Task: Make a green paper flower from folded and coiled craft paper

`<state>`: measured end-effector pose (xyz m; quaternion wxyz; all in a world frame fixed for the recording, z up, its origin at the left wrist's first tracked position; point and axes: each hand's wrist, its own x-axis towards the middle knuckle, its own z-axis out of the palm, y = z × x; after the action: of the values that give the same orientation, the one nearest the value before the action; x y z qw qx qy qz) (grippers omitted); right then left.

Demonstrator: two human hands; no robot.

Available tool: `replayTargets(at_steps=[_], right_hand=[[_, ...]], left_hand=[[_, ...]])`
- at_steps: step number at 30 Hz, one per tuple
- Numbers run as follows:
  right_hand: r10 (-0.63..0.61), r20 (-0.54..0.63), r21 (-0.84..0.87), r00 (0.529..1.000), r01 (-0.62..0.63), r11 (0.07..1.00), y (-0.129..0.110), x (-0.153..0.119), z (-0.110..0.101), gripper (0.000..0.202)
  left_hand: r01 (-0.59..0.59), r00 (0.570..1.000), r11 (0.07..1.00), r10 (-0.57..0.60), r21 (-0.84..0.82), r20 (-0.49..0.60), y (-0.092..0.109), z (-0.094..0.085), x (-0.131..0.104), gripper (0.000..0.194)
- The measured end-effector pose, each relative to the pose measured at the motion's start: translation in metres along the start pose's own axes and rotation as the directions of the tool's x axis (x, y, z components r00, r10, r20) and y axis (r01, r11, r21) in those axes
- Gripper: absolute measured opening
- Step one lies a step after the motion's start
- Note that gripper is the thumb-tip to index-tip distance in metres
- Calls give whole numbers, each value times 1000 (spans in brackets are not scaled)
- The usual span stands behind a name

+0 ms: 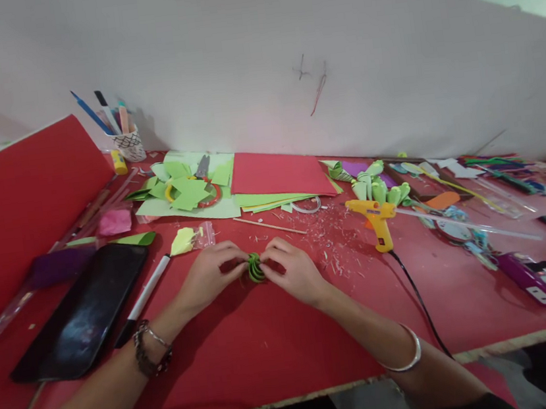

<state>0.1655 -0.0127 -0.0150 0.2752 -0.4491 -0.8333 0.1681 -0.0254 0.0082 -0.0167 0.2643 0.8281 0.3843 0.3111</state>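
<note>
A small green piece of curled, slit paper [255,268] is held between both hands over the middle of the red table. My left hand [210,273] pinches its left side with thumb and fingertips. On its right side, my right hand [295,270] grips it the same way, fingers bent together. Just behind the hands a thin wooden stick [269,225] lies on the table. To the left are a pale yellow-green paper piece [182,241] and a white marker with a black end [150,289].
A yellow glue gun [378,221] with a black cord stands to the right. A black phone [84,307] lies at the left. Behind are scissors [203,168] on green sheets, red paper [279,176] and a pen cup [130,144]. A purple power strip [531,279] sits far right.
</note>
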Motion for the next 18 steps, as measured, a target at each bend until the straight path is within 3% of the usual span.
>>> replayTargets(at_steps=[7,14,18], right_hand=[[-73,-2,-80,997,72,994,0,-1,0,14],[-192,-44,-267,980,174,948,-3,-3,-6,20],[-249,-71,-347,966,210,914,-4,-4,-7,24]], left_hand=[[-86,996,981,83,175,23,-1,2,0,8],[-165,978,949,193,269,-80,7,-1,-2,14],[-185,974,935,216,302,-72,10,0,-2,15]])
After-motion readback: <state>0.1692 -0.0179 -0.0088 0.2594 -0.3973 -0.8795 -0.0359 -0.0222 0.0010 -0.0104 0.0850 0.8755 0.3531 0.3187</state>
